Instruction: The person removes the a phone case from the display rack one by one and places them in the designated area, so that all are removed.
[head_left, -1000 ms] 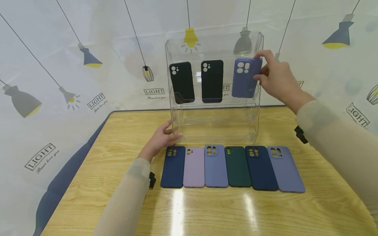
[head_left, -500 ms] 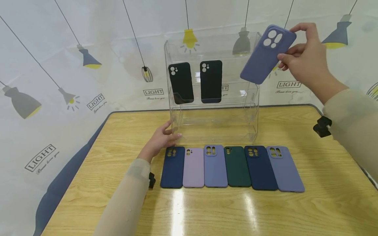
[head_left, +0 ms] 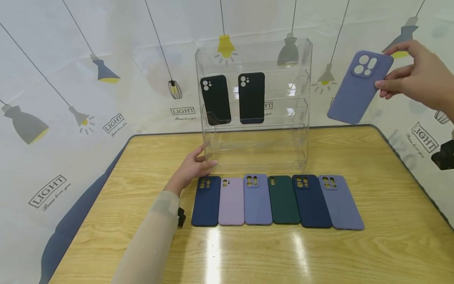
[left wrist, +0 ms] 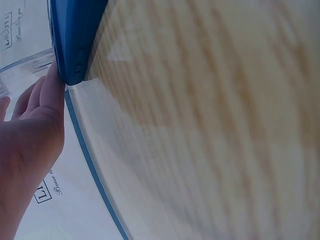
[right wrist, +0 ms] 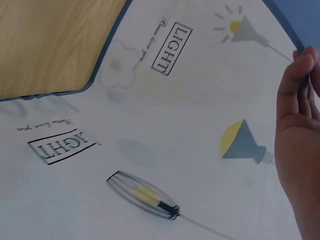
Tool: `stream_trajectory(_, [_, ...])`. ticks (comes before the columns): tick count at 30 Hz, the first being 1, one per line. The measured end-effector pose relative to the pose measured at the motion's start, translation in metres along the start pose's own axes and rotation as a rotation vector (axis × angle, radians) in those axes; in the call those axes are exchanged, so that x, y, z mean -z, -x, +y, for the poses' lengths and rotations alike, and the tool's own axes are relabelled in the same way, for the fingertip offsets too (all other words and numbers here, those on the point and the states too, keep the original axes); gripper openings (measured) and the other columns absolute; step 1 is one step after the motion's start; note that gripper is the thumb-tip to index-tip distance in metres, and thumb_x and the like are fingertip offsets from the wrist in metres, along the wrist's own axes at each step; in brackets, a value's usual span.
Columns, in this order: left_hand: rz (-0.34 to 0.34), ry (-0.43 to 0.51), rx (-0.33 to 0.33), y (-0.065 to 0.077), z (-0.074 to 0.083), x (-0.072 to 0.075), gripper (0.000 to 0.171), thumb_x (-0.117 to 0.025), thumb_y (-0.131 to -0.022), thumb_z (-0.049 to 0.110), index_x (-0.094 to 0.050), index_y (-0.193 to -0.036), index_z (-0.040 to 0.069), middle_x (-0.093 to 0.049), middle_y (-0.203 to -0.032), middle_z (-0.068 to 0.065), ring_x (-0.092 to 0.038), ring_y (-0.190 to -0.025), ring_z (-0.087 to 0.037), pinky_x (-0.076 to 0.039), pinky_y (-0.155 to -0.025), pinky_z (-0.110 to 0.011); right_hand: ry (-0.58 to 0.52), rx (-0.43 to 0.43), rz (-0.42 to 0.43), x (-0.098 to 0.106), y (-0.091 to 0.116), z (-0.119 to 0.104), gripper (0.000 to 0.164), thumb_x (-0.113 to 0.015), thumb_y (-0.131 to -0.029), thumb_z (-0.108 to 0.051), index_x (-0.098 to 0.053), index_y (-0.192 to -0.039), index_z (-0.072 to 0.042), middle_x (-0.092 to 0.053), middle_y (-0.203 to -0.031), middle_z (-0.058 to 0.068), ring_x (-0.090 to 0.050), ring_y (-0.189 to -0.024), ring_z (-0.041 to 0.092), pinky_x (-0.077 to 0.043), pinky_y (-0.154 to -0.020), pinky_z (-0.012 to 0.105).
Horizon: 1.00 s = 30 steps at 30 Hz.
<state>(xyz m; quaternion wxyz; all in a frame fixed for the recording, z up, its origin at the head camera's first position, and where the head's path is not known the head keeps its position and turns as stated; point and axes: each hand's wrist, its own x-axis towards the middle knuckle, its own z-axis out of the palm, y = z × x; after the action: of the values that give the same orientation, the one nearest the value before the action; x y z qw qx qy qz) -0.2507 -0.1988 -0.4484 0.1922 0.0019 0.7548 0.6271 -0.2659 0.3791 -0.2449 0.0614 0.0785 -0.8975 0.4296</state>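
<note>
In the head view my right hand (head_left: 422,77) pinches a periwinkle phone case (head_left: 358,90) by its upper right edge. The case is tilted in the air, right of a clear display rack (head_left: 299,136). Part of that hand (right wrist: 300,120) and a corner of the case (right wrist: 297,17) show in the right wrist view. My left hand (head_left: 189,169) grips the rack's lower left side, thumb in front and fingers partly hidden behind. Two black phone cases, a left one (head_left: 215,102) and a middle one (head_left: 252,98), stand in an upper tier of the rack.
A row of phone cases lies on the wooden table (head_left: 142,189) before the rack: blue (head_left: 206,203), pink (head_left: 232,203), periwinkle (head_left: 258,203), green (head_left: 284,203), navy (head_left: 313,205) and another periwinkle one (head_left: 344,205). A lamp-printed wall covering (head_left: 142,59) stands behind.
My right hand has lifted the periwinkle case out of the rack's right end, tilted it and carried it to the right. The left hand stays at the rack.
</note>
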Motion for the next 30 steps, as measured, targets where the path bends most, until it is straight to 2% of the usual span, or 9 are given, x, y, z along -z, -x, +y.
stream_trajectory(5, [-0.002,0.001,-0.007,0.000,0.001,0.001,0.089,-0.073,-0.102,0.015,-0.021,-0.171,0.035,-0.036,-0.170,-0.026,-0.057,-0.145,-0.038,-0.054,-0.113,-0.051,0.010,-0.167,-0.141,0.011,0.008,0.043,0.061,-0.066,-0.105,-0.005,-0.034,-0.133,-0.048,-0.075,-0.075,-0.005,-0.068,-0.064,0.016,-0.060,-0.061,0.025])
stream_trajectory(10, [-0.002,0.000,-0.005,0.000,0.000,0.002,0.089,-0.073,-0.102,0.015,-0.021,-0.172,0.034,-0.036,-0.169,-0.027,-0.057,-0.145,-0.039,-0.054,-0.113,-0.051,0.040,-0.308,-0.348,0.005,0.026,0.080,0.066,-0.059,-0.107,0.000,-0.029,-0.124,-0.057,-0.071,-0.083,0.006,-0.065,-0.070,0.023,-0.062,-0.066,0.035])
stream_trajectory(13, [0.002,-0.002,0.001,0.000,0.000,0.002,0.089,-0.074,-0.102,0.015,-0.021,-0.172,0.033,-0.038,-0.168,-0.027,-0.058,-0.144,-0.039,-0.055,-0.113,-0.051,0.009,-0.351,-0.491,0.000,0.039,0.099,0.063,-0.057,-0.108,-0.003,-0.027,-0.123,-0.056,-0.070,-0.085,0.007,-0.064,-0.071,0.023,-0.061,-0.066,0.036])
stream_trajectory(16, [0.006,-0.005,0.001,0.000,0.000,0.001,0.089,-0.074,-0.102,0.016,-0.021,-0.172,0.032,-0.038,-0.168,-0.027,-0.058,-0.143,-0.039,-0.055,-0.113,-0.051,-0.021,-0.391,-0.622,-0.005,0.049,0.115,0.058,-0.059,-0.108,-0.009,-0.027,-0.123,-0.056,-0.070,-0.083,0.003,-0.064,-0.072,0.018,-0.061,-0.067,0.034])
stream_trajectory(19, [0.010,-0.005,0.003,0.000,0.000,0.001,0.089,-0.074,-0.102,0.016,-0.021,-0.172,0.032,-0.038,-0.168,-0.027,-0.058,-0.143,-0.039,-0.055,-0.113,-0.050,-0.039,-0.423,-0.719,-0.012,0.059,0.128,0.055,-0.060,-0.108,-0.014,-0.028,-0.123,-0.056,-0.070,-0.083,0.000,-0.064,-0.072,0.014,-0.060,-0.069,0.033])
stream_trajectory(25, [0.013,-0.010,0.005,0.000,0.001,-0.001,0.090,-0.074,-0.102,0.015,-0.020,-0.172,0.030,-0.039,-0.168,-0.027,-0.059,-0.142,-0.039,-0.055,-0.113,-0.051,-0.073,-0.472,-0.826,-0.024,0.076,0.149,0.049,-0.060,-0.107,-0.016,-0.030,-0.125,-0.050,-0.068,-0.083,0.001,-0.060,-0.069,0.013,-0.056,-0.066,0.033])
stream_trajectory(30, [0.021,-0.010,0.013,0.002,0.002,-0.001,0.090,-0.074,-0.102,0.015,-0.020,-0.172,0.032,-0.038,-0.168,-0.027,-0.059,-0.142,-0.039,-0.055,-0.112,-0.050,-0.103,-0.500,-0.859,-0.036,0.088,0.162,0.046,-0.062,-0.106,-0.015,-0.032,-0.128,-0.042,-0.066,-0.081,0.002,-0.058,-0.068,0.013,-0.049,-0.062,0.030])
